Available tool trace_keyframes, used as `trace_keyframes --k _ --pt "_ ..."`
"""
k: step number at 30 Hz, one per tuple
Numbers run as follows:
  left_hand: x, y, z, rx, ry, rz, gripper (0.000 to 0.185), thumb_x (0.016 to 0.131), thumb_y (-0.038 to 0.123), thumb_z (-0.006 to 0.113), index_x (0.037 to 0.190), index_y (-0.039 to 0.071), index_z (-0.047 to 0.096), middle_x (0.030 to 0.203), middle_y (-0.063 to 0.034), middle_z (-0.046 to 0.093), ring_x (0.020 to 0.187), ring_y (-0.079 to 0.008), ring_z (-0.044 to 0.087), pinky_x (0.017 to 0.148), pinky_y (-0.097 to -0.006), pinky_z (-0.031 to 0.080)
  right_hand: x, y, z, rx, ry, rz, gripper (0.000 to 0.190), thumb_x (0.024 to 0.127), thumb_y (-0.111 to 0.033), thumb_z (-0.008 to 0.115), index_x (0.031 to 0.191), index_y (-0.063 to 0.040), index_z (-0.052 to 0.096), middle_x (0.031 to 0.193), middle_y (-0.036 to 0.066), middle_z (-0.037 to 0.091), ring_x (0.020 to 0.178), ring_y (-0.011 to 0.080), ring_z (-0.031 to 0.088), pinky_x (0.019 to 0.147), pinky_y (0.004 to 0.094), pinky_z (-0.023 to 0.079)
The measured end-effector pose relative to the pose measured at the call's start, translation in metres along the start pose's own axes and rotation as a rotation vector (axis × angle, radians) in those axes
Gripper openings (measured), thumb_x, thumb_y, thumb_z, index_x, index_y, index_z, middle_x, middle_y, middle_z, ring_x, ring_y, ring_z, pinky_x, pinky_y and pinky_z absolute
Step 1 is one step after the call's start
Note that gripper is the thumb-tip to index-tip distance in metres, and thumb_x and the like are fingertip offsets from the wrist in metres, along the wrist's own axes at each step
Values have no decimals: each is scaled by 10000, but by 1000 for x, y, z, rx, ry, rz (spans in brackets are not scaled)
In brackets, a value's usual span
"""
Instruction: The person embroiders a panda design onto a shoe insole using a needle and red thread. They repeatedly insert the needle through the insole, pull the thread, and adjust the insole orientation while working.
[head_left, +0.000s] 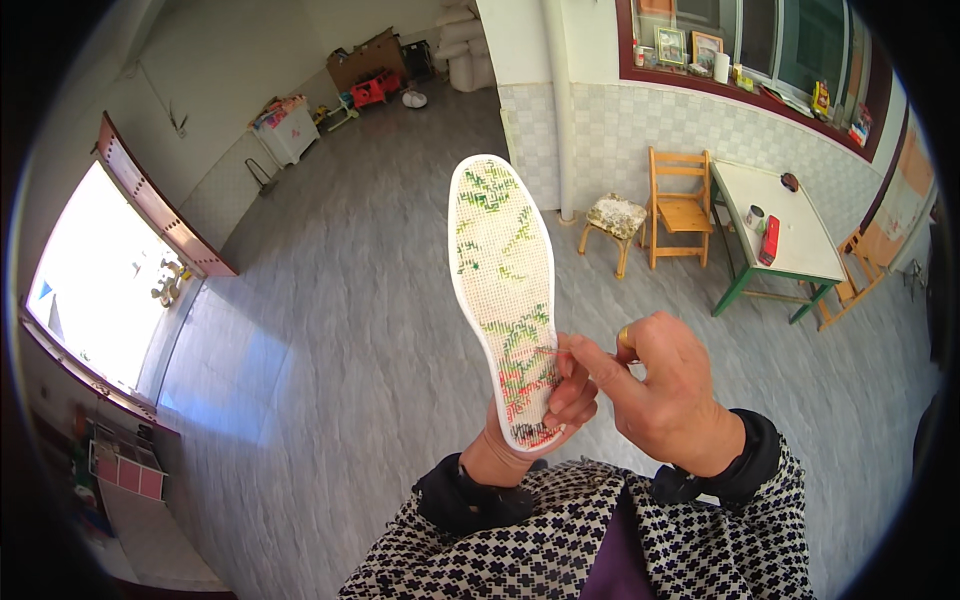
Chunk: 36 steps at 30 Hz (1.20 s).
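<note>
An embroidered shoe insole (501, 300) with a white bound edge is held up before me. Green stitches lie on its toe and middle, with red, green and black ones towards the heel. My left hand (571, 401) grips the heel half, its palm behind the insole and fingertips curled over the right edge. Close to that edge, my right hand (660, 390) pinches a thin sewing needle (553, 351) with thumb and forefinger, its tip over the stitched face. Reddish thread shows by the fingers. A ring sits on one right finger. Whether the needle pierces the cloth is too small to tell.
A green-legged table (795, 225) at the right bears a mug (754, 217) and a red case (769, 240). Beside it stand a wooden folding chair (681, 206) and a padded stool (615, 217). Bright light enters through a doorway (105, 277) at the left.
</note>
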<state>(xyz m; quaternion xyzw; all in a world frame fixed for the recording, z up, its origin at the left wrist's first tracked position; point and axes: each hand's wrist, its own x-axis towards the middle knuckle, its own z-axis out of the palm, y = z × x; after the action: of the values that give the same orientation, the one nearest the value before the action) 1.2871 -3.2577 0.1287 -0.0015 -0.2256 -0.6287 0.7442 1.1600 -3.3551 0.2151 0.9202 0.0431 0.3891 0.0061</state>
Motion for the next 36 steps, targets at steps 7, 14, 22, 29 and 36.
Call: trace_keyframes --k 7,14,22,29,36 --pt "0 4 1 -3 23 -16 280 965 324 450 883 67 525 590 -37 490 402 -107 368 440 -235 313 4 -3 0 -23 -1 16 397 650 -113 655 1034 -18 689 724 33 383 634 183 452 511 317 348" --pt "3 3 3 -16 67 -37 285 966 322 452 879 67 544 582 -42 493 401 -110 359 443 -233 313 3 -1 -3 -46 3 6 392 645 -110 658 1023 -5 681 733 40 384 641 183 459 505 317 351" --pt "8 2 -2 -7 35 -51 286 968 327 455 881 71 547 579 -40 494 400 -108 360 441 -233 307 2 3 -3 -47 -14 13 390 643 -108 660 1017 2 674 737 43 385 641 183 459 507 315 357" --pt "9 0 -3 -11 48 -26 285 970 319 452 889 60 537 616 -53 500 427 -111 388 442 -237 310 2 4 -4 -61 -26 15 385 649 -105 656 1017 6 671 747 44 390 652 185 461 515 314 359" --pt "14 9 -1 301 251 83 242 981 228 450 1040 18 554 750 -67 549 586 -171 511 548 -277 447 -13 22 1 18 -46 125 314 695 -16 641 1008 -37 670 775 60 435 689 208 483 549 321 382"
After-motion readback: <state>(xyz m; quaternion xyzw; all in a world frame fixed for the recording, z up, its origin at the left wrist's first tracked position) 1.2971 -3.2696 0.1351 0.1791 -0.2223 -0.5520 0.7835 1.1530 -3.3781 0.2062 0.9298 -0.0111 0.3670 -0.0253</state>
